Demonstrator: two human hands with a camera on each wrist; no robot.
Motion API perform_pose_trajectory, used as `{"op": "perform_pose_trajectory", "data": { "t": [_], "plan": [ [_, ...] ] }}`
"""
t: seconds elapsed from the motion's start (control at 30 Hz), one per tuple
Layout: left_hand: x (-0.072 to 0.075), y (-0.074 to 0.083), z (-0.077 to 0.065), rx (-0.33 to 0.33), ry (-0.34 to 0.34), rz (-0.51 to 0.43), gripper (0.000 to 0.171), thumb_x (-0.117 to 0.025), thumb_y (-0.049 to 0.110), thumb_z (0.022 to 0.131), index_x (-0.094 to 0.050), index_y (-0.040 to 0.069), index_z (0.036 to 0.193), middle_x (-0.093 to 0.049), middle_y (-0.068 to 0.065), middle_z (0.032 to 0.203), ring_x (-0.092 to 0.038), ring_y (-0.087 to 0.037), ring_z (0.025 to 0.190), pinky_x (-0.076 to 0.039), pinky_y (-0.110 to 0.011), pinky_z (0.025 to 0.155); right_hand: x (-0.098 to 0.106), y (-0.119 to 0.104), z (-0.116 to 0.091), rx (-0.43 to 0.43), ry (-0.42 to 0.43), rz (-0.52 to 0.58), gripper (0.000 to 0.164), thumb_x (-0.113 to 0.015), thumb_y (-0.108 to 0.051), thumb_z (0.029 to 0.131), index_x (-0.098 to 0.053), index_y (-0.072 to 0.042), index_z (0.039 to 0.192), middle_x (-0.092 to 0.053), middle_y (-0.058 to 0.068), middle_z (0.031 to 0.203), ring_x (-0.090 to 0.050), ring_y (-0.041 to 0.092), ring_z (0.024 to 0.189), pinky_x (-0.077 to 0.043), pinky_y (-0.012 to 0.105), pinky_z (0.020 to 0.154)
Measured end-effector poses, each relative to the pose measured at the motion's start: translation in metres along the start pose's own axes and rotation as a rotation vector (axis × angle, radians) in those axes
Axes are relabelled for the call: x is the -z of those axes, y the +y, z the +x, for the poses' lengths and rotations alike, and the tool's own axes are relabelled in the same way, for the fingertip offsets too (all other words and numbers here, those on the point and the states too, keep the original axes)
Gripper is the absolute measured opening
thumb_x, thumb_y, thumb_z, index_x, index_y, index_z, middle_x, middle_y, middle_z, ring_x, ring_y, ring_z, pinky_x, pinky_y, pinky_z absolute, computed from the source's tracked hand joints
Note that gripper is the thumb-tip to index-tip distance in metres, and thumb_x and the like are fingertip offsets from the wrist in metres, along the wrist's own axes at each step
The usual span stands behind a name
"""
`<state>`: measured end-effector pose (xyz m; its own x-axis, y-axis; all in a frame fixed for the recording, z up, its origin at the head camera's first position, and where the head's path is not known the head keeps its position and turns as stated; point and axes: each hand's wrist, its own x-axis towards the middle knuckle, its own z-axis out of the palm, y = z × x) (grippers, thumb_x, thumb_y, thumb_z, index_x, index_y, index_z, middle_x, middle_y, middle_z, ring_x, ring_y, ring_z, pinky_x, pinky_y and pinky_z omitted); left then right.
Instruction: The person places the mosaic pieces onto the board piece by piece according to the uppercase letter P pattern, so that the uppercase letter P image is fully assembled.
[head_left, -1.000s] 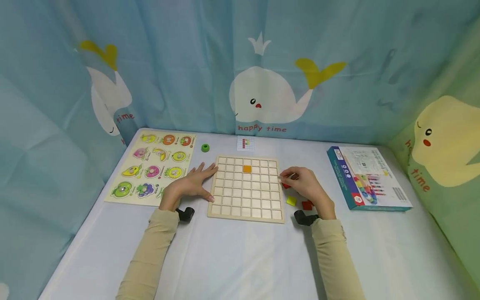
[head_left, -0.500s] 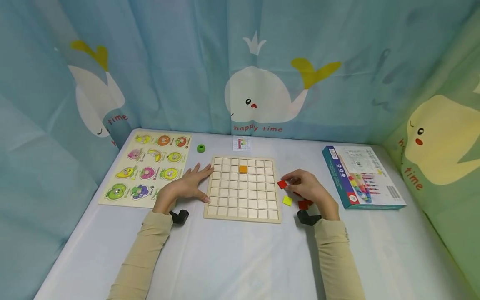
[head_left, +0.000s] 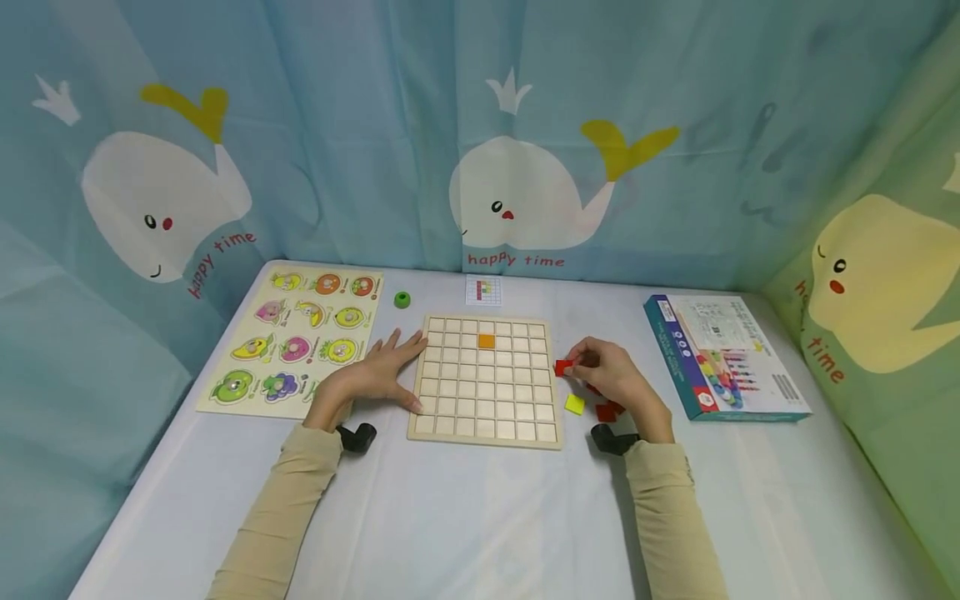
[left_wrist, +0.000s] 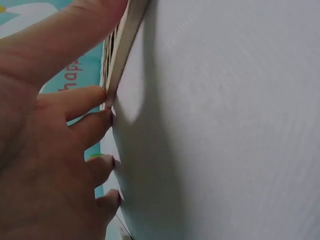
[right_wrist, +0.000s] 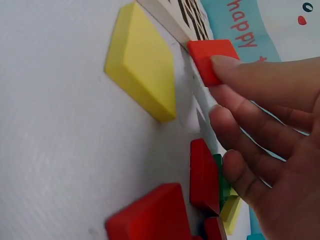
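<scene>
A square wooden grid board (head_left: 486, 387) lies flat, with one orange tile (head_left: 486, 341) in its upper part. My left hand (head_left: 375, 372) has its fingers spread, with fingertips and thumb touching the board's left edge. At the opposite edge, my right hand (head_left: 613, 373) pinches a red tile (right_wrist: 202, 60) between thumb and fingers, close to the board's rim. Just below that hand lies a yellow tile (head_left: 574, 405). Several red tiles (right_wrist: 152, 215) lie beneath the palm, with a green tile (right_wrist: 223, 177) partly hidden behind the fingers in the right wrist view.
A fruit puzzle board (head_left: 296, 337) lies at the left, partly under my left wrist. Behind the grid board are a green bead (head_left: 402, 299) and a small pattern card (head_left: 483, 290). A flat toy box (head_left: 727, 357) sits at the right. Curtains enclose the table's back and sides.
My right fingertips have drawn back slightly from the board's edge, and the red tile, earlier mostly covered, now shows in their pinch. The left hand stays at the board. The head view has shifted slightly.
</scene>
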<state>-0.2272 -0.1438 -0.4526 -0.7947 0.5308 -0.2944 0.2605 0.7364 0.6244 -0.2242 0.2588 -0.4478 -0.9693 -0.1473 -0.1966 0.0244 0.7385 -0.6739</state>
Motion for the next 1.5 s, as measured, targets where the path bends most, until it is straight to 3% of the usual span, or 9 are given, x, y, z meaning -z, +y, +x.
{"op": "perform_pose_trajectory", "data": {
  "t": [0.17, 0.3, 0.43, 0.7, 0.9, 1.13, 1.5],
  "plan": [
    [-0.001, 0.001, -0.002, 0.006, -0.005, 0.007, 0.120, -0.092, 0.033, 0.075, -0.016, 0.008, 0.166, -0.003, -0.012, 0.174, 0.013, -0.040, 0.158, 0.006, -0.060, 0.128, -0.003, 0.000, -0.001, 0.059, 0.038, 0.049, 0.021, -0.066, -0.013, 0.099, -0.067, -0.004, 0.118, -0.070, 0.017, 0.113, -0.065, 0.029, 0.100, -0.059, 0.043, 0.093],
    [-0.002, 0.000, -0.002, 0.004, 0.000, 0.010, 0.120, -0.091, 0.033, 0.075, -0.017, 0.008, 0.166, -0.003, -0.012, 0.174, 0.013, -0.040, 0.158, 0.007, -0.058, 0.129, -0.005, -0.004, 0.000, 0.099, 0.064, 0.106, 0.023, -0.065, -0.013, 0.100, -0.068, -0.003, 0.120, -0.070, 0.019, 0.117, -0.069, 0.029, 0.094, -0.059, 0.033, 0.083],
    [-0.001, 0.001, -0.001, 0.000, 0.002, 0.013, 0.119, -0.091, 0.033, 0.076, -0.017, 0.008, 0.165, -0.003, -0.012, 0.174, 0.013, -0.040, 0.158, 0.007, -0.058, 0.129, -0.009, -0.010, 0.003, 0.111, 0.065, 0.169, 0.023, -0.065, -0.014, 0.101, -0.069, -0.004, 0.122, -0.070, 0.018, 0.118, -0.072, 0.028, 0.096, -0.057, 0.029, 0.081],
    [0.000, 0.000, 0.000, 0.012, -0.009, 0.028, 0.119, -0.091, 0.034, 0.076, -0.017, 0.008, 0.165, -0.004, -0.012, 0.174, 0.014, -0.040, 0.158, 0.007, -0.058, 0.129, -0.014, -0.031, 0.010, 0.122, 0.026, 0.208, 0.025, -0.065, -0.011, 0.100, -0.070, -0.003, 0.123, -0.070, 0.018, 0.121, -0.072, 0.028, 0.102, -0.058, 0.045, 0.097],
    [-0.001, 0.000, 0.001, 0.002, -0.007, 0.015, 0.120, -0.092, 0.031, 0.075, -0.017, 0.006, 0.165, -0.003, -0.012, 0.174, 0.014, -0.040, 0.158, 0.008, -0.058, 0.129, -0.021, -0.040, 0.017, 0.116, -0.041, 0.233, 0.032, -0.066, -0.006, 0.098, -0.068, -0.002, 0.130, -0.068, 0.021, 0.126, -0.071, 0.029, 0.110, -0.060, 0.036, 0.095],
    [0.000, 0.002, 0.002, 0.001, -0.006, 0.013, 0.119, -0.092, 0.030, 0.075, -0.017, 0.006, 0.165, -0.004, -0.012, 0.174, 0.013, -0.041, 0.158, 0.007, -0.058, 0.129, -0.028, -0.047, 0.027, 0.108, -0.105, 0.321, 0.035, -0.063, -0.001, 0.098, -0.066, 0.002, 0.133, -0.068, 0.025, 0.124, -0.075, 0.026, 0.098, -0.062, 0.027, 0.084],
    [-0.001, 0.003, 0.002, 0.013, 0.002, 0.028, 0.119, -0.092, 0.033, 0.075, -0.018, 0.007, 0.165, -0.005, -0.012, 0.174, 0.012, -0.041, 0.158, 0.006, -0.059, 0.129, -0.042, -0.063, 0.045, 0.152, -0.119, 0.240, 0.032, -0.068, -0.007, 0.097, -0.070, 0.000, 0.128, -0.074, 0.020, 0.115, -0.074, 0.022, 0.095, -0.061, 0.030, 0.085]
  ]
}}
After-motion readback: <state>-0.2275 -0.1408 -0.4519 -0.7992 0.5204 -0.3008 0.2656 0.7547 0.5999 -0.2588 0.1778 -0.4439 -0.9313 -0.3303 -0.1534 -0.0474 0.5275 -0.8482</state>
